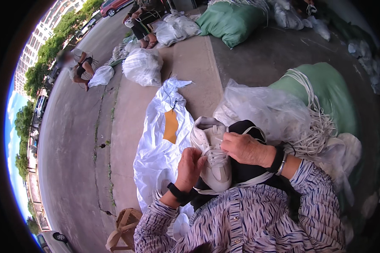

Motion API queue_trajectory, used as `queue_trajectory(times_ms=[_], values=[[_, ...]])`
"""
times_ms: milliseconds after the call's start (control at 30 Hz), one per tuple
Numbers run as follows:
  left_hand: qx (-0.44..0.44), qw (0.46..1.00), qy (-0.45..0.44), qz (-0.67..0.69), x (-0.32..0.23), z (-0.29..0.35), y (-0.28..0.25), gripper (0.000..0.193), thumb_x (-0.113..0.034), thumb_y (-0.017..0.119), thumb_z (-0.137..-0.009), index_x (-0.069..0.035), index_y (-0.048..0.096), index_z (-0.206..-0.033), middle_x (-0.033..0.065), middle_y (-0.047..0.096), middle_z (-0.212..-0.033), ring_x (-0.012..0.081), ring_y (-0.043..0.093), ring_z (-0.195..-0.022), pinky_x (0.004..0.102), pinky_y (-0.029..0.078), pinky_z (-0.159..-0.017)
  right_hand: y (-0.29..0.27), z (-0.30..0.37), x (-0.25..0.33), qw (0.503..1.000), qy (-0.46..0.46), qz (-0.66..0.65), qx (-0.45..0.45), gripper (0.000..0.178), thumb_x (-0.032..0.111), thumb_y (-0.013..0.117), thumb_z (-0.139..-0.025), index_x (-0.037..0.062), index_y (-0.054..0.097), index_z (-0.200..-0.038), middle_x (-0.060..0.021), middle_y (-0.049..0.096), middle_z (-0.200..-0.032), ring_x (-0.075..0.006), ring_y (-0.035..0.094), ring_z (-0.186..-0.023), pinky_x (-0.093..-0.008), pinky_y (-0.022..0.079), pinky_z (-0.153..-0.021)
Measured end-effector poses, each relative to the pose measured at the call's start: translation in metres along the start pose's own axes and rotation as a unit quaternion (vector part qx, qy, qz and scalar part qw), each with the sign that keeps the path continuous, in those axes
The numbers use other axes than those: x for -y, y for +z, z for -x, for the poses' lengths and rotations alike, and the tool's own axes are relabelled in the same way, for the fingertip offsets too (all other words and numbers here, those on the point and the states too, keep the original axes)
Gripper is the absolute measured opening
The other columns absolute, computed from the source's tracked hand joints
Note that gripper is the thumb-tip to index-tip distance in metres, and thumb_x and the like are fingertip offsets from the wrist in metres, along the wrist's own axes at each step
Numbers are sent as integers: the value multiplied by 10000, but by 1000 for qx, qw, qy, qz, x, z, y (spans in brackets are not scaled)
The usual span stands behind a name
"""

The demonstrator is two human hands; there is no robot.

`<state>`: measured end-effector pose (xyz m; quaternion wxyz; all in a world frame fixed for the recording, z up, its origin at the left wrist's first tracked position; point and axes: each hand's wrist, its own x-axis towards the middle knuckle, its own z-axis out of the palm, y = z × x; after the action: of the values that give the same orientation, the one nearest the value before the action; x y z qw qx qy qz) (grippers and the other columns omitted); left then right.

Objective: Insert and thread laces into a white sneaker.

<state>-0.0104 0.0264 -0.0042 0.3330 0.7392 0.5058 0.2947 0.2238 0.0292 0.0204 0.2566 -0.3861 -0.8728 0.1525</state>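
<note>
A pale beige and white sneaker [217,170] rests on my lap, its opening pointing away from me and its toe toward my body. A light shoelace [217,152] crosses its tongue in several rows. At the shoe's right side, my right hand [245,147] is closed, with thumb and forefinger pinched on the lace near the upper eyelets. My left hand [190,168] is curled against the shoe's left edge, thumb on its side; its other fingertips are partly hidden. Loose pale laces [257,179] lie over the dark cloth [245,168] on my lap.
White plastic sheeting [152,147] with an orange-yellow card [170,126] lies to the left. On the right are a clear plastic bag [261,109], a lace bundle [316,130] and a green sack [325,84]. A woven basket [124,223] stands lower left. Two people sit farther off among bags.
</note>
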Motion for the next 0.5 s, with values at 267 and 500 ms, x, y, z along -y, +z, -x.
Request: queue_trajectory(times_ms=[267,500], values=[[-17,979,-13,205,-8,-17,-4,101,-82,554,-891,-31,489,-948,25,522,-705,116,517,-628,257,444,-589,3,3,9,997,4,30,-77,108,31,585,-715,48,513,-793,-83,501,-752,-248,594,-737,-333,509,-606],[24,859,-165,484,-36,-39,-30,130,-123,528,-911,-70,495,-1026,-53,427,-615,29,347,-474,198,273,-416,1,12,11,997,7,79,-8,117,24,576,-728,42,502,-817,-99,519,-730,-259,604,-712,-339,505,-586]])
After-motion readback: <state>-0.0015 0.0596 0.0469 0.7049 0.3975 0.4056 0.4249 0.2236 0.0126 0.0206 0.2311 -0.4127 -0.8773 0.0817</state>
